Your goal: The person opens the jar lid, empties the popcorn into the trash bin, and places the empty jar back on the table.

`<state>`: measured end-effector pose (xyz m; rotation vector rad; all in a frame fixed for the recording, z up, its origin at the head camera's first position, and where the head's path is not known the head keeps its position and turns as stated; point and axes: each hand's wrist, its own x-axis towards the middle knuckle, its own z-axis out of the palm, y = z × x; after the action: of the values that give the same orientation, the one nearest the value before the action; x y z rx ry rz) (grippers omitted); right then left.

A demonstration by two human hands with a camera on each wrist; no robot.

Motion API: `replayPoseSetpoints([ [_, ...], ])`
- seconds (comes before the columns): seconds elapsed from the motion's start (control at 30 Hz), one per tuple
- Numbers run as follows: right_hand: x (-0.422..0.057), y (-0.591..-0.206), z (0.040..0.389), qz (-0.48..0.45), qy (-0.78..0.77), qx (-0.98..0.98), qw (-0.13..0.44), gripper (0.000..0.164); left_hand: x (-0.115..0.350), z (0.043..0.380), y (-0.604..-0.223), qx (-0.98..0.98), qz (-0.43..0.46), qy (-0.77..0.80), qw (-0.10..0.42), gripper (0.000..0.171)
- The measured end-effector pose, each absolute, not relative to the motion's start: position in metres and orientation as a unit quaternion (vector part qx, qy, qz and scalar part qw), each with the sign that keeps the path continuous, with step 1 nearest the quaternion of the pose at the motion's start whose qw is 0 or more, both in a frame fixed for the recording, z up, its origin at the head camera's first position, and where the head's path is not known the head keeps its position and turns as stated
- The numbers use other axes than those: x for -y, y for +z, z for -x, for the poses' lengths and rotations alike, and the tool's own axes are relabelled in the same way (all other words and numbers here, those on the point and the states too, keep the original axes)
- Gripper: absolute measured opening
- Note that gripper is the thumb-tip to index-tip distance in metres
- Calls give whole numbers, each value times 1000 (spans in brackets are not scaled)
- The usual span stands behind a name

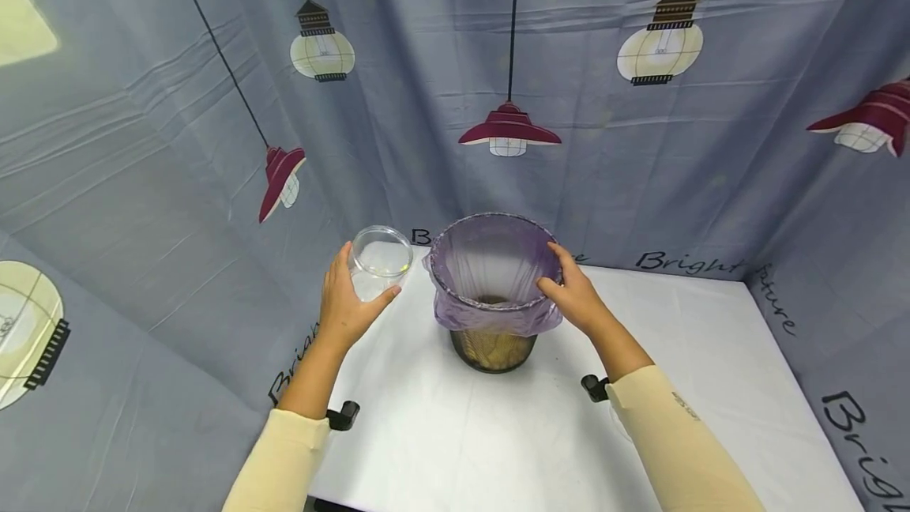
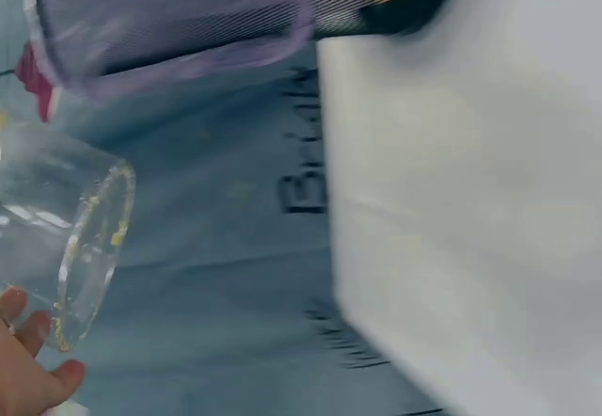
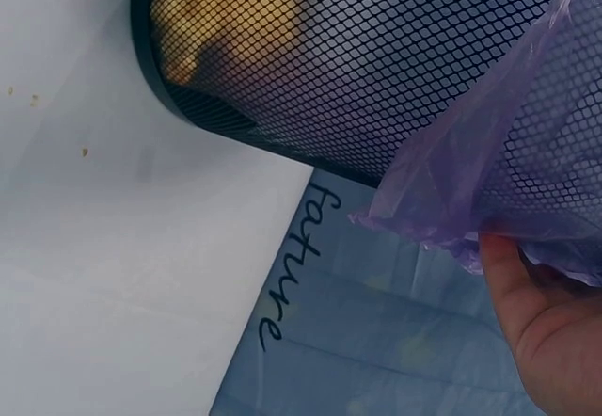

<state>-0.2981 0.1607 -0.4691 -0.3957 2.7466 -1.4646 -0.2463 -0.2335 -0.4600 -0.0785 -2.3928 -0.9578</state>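
Observation:
My left hand [image 1: 348,310] grips a clear, round plastic container [image 1: 384,259] to the left of the bin. Yellowish crumbs cling around the container's rim, as the left wrist view shows. A black mesh trash bin [image 1: 490,352] stands upright on the white table, lined with a thin purple trash bag [image 1: 455,313] folded over its rim. Something yellow-brown [image 3: 230,21] shows through the mesh at the bottom. On the bin's right side, my right hand [image 1: 579,299] holds the bag-covered rim, thumb and fingers at its edge.
A white cloth covers the table [image 1: 640,417]. A few small crumbs [image 3: 85,152] lie on it beside the bin. Grey-blue curtains [image 1: 426,101] printed with lamps enclose the back and both sides.

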Motion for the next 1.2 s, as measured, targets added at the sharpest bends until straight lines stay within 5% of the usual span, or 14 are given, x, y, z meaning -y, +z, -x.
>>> replayPoseSetpoints([
  [0.43,-161,-465,295,119,-470,-874,5,77,207,167,-578,830,-24,-535,152,105],
  [1.2,-161,-467,291,109,-476,-873,-2,75,91,137,-632,818,185,-544,-21,108],
])
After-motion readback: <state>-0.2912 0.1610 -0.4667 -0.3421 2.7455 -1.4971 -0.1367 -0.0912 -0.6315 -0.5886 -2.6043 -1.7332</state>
